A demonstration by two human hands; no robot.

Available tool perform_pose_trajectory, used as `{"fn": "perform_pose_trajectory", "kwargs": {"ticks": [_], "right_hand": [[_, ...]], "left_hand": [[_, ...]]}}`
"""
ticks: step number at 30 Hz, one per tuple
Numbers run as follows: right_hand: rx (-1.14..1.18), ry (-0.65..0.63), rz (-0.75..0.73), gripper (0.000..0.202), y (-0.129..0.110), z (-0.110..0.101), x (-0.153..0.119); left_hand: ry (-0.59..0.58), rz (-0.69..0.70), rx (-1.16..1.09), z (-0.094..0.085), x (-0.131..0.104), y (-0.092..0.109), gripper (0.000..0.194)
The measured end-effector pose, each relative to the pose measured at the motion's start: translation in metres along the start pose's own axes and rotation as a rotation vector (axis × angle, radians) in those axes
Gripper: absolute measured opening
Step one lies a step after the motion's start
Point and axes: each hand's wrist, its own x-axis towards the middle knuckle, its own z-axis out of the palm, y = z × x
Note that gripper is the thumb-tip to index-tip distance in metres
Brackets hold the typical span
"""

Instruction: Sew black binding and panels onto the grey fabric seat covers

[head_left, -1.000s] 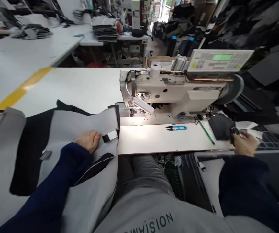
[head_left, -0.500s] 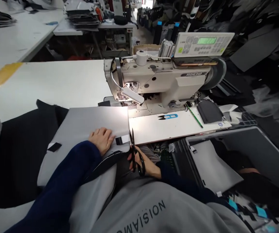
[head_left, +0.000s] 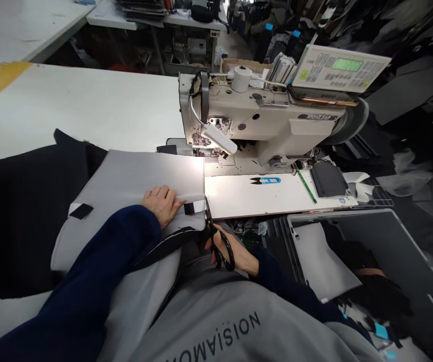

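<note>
- Viewing by head camera, I log one grey panel (head_left: 144,173), spread on the table (head_left: 107,105) to the left of and in front of the sewing machine (head_left: 269,120), its near edge by the wearer's lap.
- Left hand (head_left: 161,205): palm down on the panel, fingers lightly bent and close together, pinching nothing that I can see; it appears to steady the cloth.
- Right hand (head_left: 235,249): closed about the handles of black scissors (head_left: 211,227), just beyond the panel's near right corner.
- Scissors: blades pointing away from the wearer, along the panel's right edge; whether they are parted, or have cloth between them, I cannot tell.
- Black-and-white tab (head_left: 194,207): on the panel, its pale end at the right edge, just beside the blades.
- Second tab (head_left: 81,210): at the panel's left side, well apart from the scissors.
- Step in hand, by my reading: lining up a trim at the tab's outer end.
- Next move, in my judgement: calls for the left hand to hold the edge flat while the blades take only the surplus, clear of the panel itself.
- Also on the table: blue-handled snips (head_left: 269,180) and a green pencil (head_left: 307,186), both lying apart from the hands.
- Lower right: a grey bin (head_left: 352,216) with fabric pieces inside.
</note>
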Motion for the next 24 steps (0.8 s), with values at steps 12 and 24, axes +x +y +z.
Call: {"fn": "perform_pose_trajectory", "kwargs": {"ticks": [12,24], "right_hand": [[-0.088,0.141,-0.032,0.054,0.005,0.012,0.009],[0.273,0.276,0.083,0.051,0.021,0.034,0.004]], "left_hand": [[-0.057,-0.006,-0.009,-0.002,-0.003,0.007,0.048],[-0.172,0.36,-0.121,0.015,0.014,-0.011,0.048]]}}
